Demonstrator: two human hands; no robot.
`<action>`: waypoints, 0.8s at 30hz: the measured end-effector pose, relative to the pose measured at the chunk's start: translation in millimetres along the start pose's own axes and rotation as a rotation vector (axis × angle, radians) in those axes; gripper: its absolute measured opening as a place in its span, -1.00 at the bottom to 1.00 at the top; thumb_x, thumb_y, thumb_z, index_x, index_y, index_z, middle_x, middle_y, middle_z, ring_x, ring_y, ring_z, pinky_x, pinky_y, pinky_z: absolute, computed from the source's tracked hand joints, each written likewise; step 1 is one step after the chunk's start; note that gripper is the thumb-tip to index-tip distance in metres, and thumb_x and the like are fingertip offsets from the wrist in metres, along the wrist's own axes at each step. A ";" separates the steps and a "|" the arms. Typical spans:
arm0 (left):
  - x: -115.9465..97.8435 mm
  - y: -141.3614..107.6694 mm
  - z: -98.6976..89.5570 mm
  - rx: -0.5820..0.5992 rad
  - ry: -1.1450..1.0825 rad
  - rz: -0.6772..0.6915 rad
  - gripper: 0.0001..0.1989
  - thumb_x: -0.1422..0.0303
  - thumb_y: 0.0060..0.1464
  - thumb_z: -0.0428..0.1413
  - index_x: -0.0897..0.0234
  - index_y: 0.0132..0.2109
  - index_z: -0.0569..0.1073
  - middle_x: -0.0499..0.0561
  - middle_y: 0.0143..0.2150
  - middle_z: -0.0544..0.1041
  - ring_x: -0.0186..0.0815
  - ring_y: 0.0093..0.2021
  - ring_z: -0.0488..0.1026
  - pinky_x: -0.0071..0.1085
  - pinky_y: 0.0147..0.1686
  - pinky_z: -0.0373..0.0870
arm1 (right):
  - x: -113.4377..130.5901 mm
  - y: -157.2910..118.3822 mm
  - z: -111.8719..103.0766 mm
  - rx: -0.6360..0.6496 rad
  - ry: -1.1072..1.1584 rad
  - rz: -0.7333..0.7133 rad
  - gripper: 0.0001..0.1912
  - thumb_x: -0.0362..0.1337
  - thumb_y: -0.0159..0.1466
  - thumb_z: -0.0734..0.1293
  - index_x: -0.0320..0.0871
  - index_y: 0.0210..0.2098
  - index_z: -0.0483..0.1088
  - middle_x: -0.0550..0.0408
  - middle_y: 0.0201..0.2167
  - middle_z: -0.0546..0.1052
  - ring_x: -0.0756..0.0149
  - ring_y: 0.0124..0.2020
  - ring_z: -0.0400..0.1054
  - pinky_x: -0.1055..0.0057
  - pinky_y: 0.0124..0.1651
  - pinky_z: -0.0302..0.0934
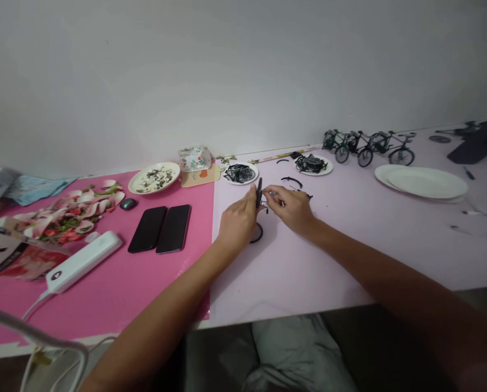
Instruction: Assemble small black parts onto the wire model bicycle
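My left hand (238,219) is closed around a slim black model-bicycle part (260,190) that sticks up past the fingertips. Close beside it, my right hand (290,208) is pinched at this part; whatever lies between its fingertips is too small to make out. A small black wheel (257,234) shows below my left hand, partly hidden by it. Just beyond my hands lie a curved black piece (292,181) and other small black bits. Two white plates hold heaps of black parts, one heap (239,173) at the left and another (310,163) at the right.
Several assembled model bicycles (366,146) stand by the wall. Stacked white plates (427,183) lie to the right. On the pink cover (145,294) are two phones (147,230), a white power strip (84,260), a bowl (134,188) and a pile of peels (69,215).
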State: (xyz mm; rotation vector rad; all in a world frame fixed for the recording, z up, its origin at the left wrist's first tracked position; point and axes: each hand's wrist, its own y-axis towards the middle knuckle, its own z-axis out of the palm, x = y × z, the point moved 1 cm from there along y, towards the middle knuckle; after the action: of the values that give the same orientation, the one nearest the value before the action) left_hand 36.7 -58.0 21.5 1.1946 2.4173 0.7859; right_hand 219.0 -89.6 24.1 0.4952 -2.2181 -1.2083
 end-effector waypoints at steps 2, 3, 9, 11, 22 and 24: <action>1.3 -0.2 0.9 0.011 0.020 -0.006 -0.39 0.31 0.52 -0.03 0.43 0.56 0.02 0.41 0.16 0.63 -0.07 0.10 0.67 -0.29 0.03 0.57 | 1.4 -1.2 0.1 0.033 0.048 0.059 -0.77 -0.22 0.51 0.28 -0.15 -0.13 0.56 0.28 -0.69 0.35 0.44 -0.66 0.26 0.47 -0.46 0.17; 1.9 -0.4 1.2 0.018 0.030 -0.012 -0.38 0.30 0.52 -0.02 0.42 0.56 0.01 0.39 0.14 0.64 -0.08 0.08 0.67 -0.30 0.01 0.57 | 2.0 -1.9 0.4 0.048 0.073 0.097 -0.78 -0.21 0.51 0.27 -0.15 -0.12 0.55 0.29 -0.69 0.35 0.44 -0.65 0.26 0.48 -0.46 0.18; 4.2 -2.5 3.2 0.024 0.051 -0.028 -0.30 0.37 0.48 0.04 0.35 0.59 -0.06 0.34 0.09 0.67 -0.11 -0.01 0.69 -0.33 -0.06 0.56 | 5.5 -3.1 1.3 0.067 0.178 0.223 -0.76 -0.13 0.49 0.28 -0.13 -0.13 0.53 0.30 -0.68 0.36 0.43 -0.65 0.27 0.45 -0.42 0.21; 5.0 -2.9 3.9 0.029 0.051 -0.033 -0.30 0.41 0.47 0.03 0.35 0.59 -0.06 0.32 0.08 0.67 -0.11 -0.02 0.68 -0.34 -0.08 0.55 | 7.0 -2.5 1.1 0.070 0.204 0.263 -0.72 -0.07 0.48 0.29 -0.12 -0.14 0.53 0.30 -0.68 0.37 0.42 -0.66 0.27 0.44 -0.41 0.22; -3.7 0.0 -4.6 0.053 -0.244 -0.270 -0.43 0.22 0.45 0.02 0.37 0.48 0.28 0.24 -0.14 0.71 -0.07 -0.19 0.68 -0.32 -0.15 0.52 | 9.9 -1.6 -0.2 0.070 0.289 0.374 -0.67 0.01 0.44 0.32 -0.07 -0.12 0.60 0.27 -0.70 0.36 0.34 -0.63 0.32 0.36 -0.38 0.29; -7.3 1.1 -8.5 0.057 -0.408 -0.359 -0.47 0.21 0.42 0.07 0.32 0.42 0.36 0.24 -0.08 0.71 -0.01 -0.12 0.69 -0.24 -0.07 0.55 | 7.9 -1.4 0.1 0.068 0.277 0.328 -0.69 -0.03 0.43 0.33 -0.07 -0.09 0.62 0.26 -0.68 0.37 0.35 -0.63 0.30 0.37 -0.40 0.25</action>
State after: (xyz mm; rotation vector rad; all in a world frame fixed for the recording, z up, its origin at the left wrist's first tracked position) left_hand 37.3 -66.1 29.3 0.8058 2.2240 0.3291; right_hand 212.8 -94.6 25.1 0.2889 -2.0104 -0.8422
